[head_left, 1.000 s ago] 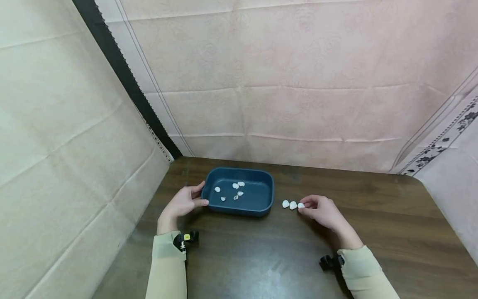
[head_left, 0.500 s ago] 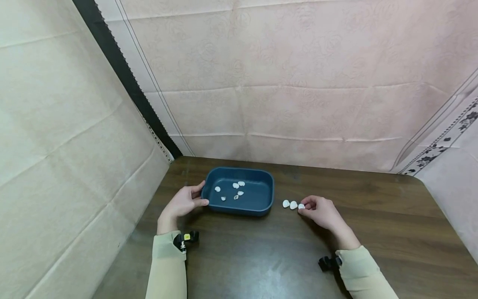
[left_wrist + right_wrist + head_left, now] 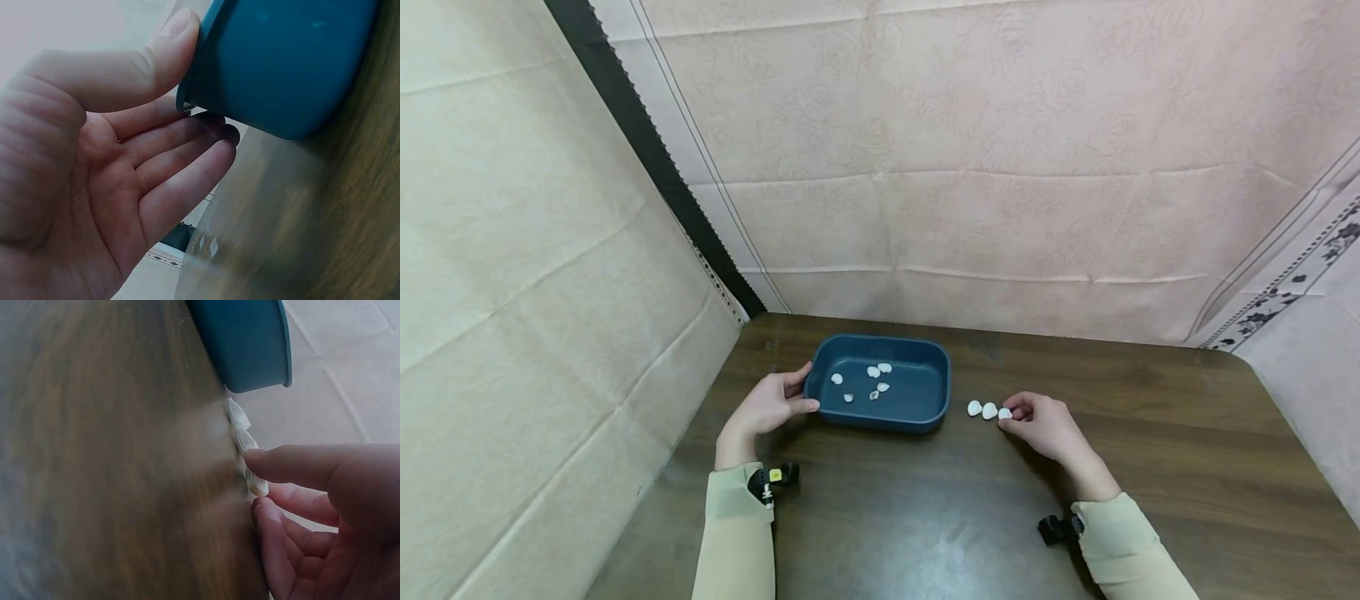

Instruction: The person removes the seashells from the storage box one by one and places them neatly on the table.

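Note:
A dark blue rectangular tray [image 3: 936, 408] stands on the table with several small white seashells in it, one near its left end [image 3: 837, 379]. My left hand [image 3: 767, 404] holds the tray's left end, thumb at the near corner and index finger at the far one. Right of the tray, three white shells lie in a row: the left shell [image 3: 974, 408], the middle shell [image 3: 989, 412] and the right shell [image 3: 1004, 413]. The right hand [image 3: 1041, 425] pinches that right shell between thumb and fingers at table level. In the right wrist view the shell [image 3: 256, 482] shows partly behind the thumb.
The brown wooden table [image 3: 887, 517] ends at a back edge against a pale cloth-covered wall [image 3: 970, 183]. Another pale cloth [image 3: 550, 333] hangs along the left side. Each wrist wears a small black camera, such as the right one [image 3: 1056, 528].
My right forearm has shifted very slightly left, while the fingers stay at the right shell. The left hand and tray stay in place.

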Demonstrator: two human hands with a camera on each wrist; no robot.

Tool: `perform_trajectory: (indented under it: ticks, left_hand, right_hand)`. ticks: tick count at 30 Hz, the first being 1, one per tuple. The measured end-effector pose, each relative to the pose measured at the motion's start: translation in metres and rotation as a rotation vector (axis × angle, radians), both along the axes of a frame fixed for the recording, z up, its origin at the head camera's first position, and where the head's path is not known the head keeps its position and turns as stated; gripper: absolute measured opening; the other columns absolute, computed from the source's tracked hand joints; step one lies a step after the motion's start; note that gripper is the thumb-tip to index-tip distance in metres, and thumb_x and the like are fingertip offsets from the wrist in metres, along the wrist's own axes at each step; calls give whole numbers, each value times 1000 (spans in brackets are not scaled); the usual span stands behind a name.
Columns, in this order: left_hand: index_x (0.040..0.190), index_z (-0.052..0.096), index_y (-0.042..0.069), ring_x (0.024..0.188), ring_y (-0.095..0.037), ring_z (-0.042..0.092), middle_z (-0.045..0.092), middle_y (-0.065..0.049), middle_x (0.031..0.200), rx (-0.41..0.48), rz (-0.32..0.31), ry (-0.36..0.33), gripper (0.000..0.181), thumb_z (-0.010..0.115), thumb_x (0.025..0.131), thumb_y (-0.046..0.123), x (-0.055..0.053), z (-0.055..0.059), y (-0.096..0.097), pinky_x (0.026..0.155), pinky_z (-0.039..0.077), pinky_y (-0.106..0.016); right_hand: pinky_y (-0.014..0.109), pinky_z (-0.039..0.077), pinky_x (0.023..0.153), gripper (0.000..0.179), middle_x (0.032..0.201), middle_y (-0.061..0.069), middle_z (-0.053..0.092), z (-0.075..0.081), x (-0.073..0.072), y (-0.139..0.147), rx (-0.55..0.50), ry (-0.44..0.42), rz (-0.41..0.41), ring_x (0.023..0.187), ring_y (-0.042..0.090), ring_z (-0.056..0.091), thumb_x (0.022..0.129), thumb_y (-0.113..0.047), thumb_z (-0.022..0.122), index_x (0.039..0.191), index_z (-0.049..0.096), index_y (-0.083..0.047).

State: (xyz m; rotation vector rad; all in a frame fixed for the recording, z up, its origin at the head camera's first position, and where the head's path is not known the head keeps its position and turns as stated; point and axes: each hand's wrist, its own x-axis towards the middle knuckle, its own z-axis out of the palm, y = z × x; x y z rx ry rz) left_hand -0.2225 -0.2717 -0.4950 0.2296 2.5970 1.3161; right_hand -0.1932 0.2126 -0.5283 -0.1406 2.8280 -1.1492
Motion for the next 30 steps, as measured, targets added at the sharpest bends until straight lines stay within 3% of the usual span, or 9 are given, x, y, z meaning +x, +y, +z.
perform_trajectory:
  ticks: [30]
  left_hand:
    - [165,41,9,140,-35,57,46,-14,164,23,0,-10,76,79,100,16,0,0,0,112,48,-53]
  right_hand:
    - [36,52,75,32,94,2,70,0,0,2,-2,-9,18,83,18,63,92,-21,86,116,75,-4]
